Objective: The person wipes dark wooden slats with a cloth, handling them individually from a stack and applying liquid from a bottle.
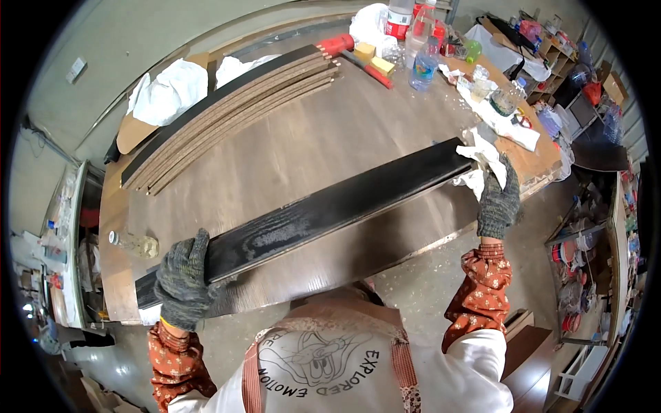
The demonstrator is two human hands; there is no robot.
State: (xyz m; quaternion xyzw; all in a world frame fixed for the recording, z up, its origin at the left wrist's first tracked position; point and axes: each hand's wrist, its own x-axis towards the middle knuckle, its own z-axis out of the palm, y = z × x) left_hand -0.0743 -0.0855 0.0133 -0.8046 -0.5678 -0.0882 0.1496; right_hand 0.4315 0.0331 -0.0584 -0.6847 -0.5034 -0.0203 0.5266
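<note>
A long black board (330, 198) with faint wood grain slants across the table in front of me, its right end farther off. A dull greyish patch shows on its face left of the middle. My left hand (184, 282), in a dark grey knitted glove, is closed round the board near its left end. At the other end my right hand (499, 199), gloved alike, holds a crumpled white cloth or paper wipe (480, 160). The wipe touches the board's right end and edge. The right fingers are partly hidden behind the wipe.
On the brown table (385, 131), a stack of dark boards (234, 110) lies at the back left. A small clear bottle (134, 244) lies left of my left hand. Plastic bottles (423, 63), yellow sponges (381, 65) and a red-handled tool (379, 76) crowd the back right.
</note>
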